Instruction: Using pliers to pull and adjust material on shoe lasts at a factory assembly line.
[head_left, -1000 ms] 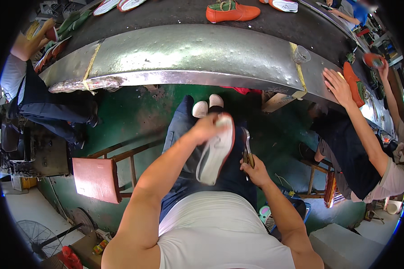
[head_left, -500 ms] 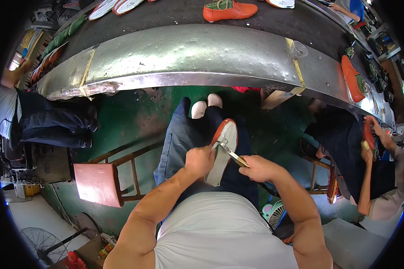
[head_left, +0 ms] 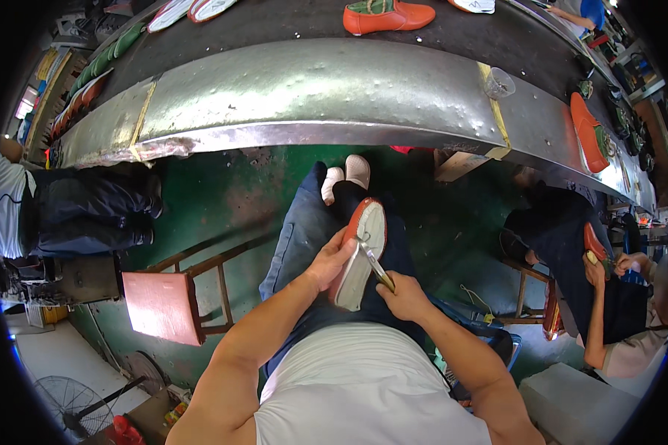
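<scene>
Fingers of left hand [head_left: 331,262] curled on shoe [head_left: 358,268] at left edge; right hand [head_left: 407,297] grips metal tool [head_left: 373,259], tip at sole [head_left: 354,283]; shoe sole-up above lap [head_left: 295,245], long axis running forward; left hand nearer.

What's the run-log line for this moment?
left hand: holding shoe by its side | right hand: gripping pliers, metal end at pale sole | shoe: sole up, over lap | stool: person's left

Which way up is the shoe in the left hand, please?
Upside down: the shoe in the left hand shows its pale sole.
</scene>
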`<action>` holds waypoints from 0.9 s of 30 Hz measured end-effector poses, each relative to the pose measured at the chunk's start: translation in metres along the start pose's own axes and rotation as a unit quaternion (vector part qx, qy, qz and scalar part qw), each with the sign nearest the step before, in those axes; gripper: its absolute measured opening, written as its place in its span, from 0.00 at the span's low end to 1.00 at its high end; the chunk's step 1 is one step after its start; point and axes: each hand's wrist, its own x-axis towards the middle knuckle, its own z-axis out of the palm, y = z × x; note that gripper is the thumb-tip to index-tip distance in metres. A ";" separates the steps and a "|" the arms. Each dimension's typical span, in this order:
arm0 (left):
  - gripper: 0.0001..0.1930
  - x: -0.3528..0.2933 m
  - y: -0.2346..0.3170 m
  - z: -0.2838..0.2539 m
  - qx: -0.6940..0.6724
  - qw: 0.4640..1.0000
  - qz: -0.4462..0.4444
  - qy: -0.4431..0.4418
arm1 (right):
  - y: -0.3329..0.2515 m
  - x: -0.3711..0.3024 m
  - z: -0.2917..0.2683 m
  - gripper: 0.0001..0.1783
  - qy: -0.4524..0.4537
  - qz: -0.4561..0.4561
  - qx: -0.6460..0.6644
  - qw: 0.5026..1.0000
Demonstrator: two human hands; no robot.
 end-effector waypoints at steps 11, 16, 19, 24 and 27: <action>0.32 0.008 0.003 0.032 0.077 0.996 -0.032 0.041 | 0.064 -0.012 -0.028 0.19 -0.258 0.212 0.608 0.720; 0.32 0.020 0.008 0.031 0.220 0.967 -0.068 0.112 | 0.026 -0.013 -0.081 0.17 -0.217 0.216 0.365 0.879; 0.30 0.021 0.013 0.037 0.270 0.953 -0.079 0.113 | -0.004 -0.003 -0.081 0.21 -0.146 0.165 0.260 0.940; 0.30 0.013 0.031 0.048 0.406 0.903 -0.091 0.107 | 0.011 0.024 -0.058 0.21 -0.071 0.002 -0.030 0.997; 0.31 0.012 0.043 0.042 0.376 0.915 -0.126 0.070 | 0.003 0.026 -0.058 0.19 -0.075 0.041 0.041 0.995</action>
